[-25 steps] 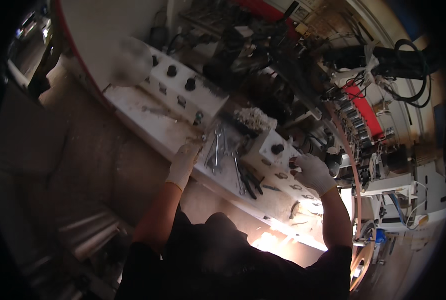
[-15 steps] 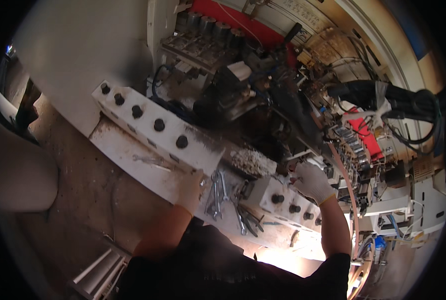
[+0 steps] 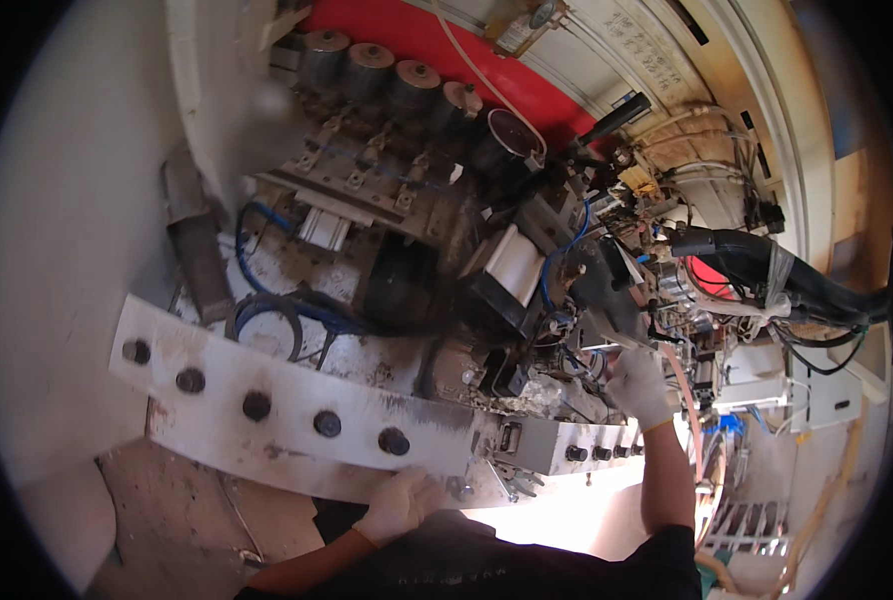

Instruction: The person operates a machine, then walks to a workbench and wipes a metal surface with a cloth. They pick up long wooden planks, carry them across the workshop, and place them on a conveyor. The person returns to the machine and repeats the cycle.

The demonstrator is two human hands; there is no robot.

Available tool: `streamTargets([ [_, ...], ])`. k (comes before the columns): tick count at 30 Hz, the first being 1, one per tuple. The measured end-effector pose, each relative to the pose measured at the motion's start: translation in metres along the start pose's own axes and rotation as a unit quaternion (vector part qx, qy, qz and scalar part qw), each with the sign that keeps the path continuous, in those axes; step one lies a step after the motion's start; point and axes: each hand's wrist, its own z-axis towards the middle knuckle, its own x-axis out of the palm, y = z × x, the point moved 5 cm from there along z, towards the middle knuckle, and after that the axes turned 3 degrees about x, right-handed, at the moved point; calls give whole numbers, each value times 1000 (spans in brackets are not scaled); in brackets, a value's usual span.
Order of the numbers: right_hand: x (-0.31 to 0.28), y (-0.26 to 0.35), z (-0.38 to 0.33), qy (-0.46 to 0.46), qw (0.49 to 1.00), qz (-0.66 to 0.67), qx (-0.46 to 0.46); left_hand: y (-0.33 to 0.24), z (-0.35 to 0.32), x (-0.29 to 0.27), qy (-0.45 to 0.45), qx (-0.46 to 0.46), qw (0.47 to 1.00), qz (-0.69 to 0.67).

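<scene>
My left hand, in a pale work glove, rests at the lower edge of a long whitish panel with a row of black knobs. Its fingers lie stretched out against the panel, with nothing visible in them. My right hand, gloved the same way, reaches in among the machine parts beyond a shorter knobbed box. Its fingers are bent together, and whatever they grip is hidden by the hand and the parts around it. Partly visible metal hand tools lie between the panel and the box.
Grey cylinders stand in a row before a red panel at the back. A bundle of thick black cables hangs at the right. A pinkish hose runs down beside my right hand. A blue cable loops behind the long panel.
The view has shifted, showing more of the machine's back and less of the tools. My left hand now sits lower against the panel's edge; my right hand reaches among the machine parts.
</scene>
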Motion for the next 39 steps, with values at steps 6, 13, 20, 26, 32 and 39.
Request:
streamTargets([
  [6, -19, -79, 69, -21, 978, -106, 181, -24, 17, -15, 161, 147, 809, 546],
  [13, -7, -84, 108, 26, 928, -228, 292, -24, 18, -25, 112, 67, 829, 544],
  [20, 9, -79, 138, 103, 912, -334, 213, -33, -3, 25, 78, -135, 978, 140],
  [26, 19, -114, 156, 181, 916, -282, 221, -50, -11, 58, 46, 38, 927, 369],
  [32, 24, -120, 163, 197, 928, -294, 118, -60, -26, 57, 68, 133, 802, 579],
  [39, 12, -117, 162, 257, 906, -275, 195, -69, -35, 69, 144, 224, 630, 730],
])
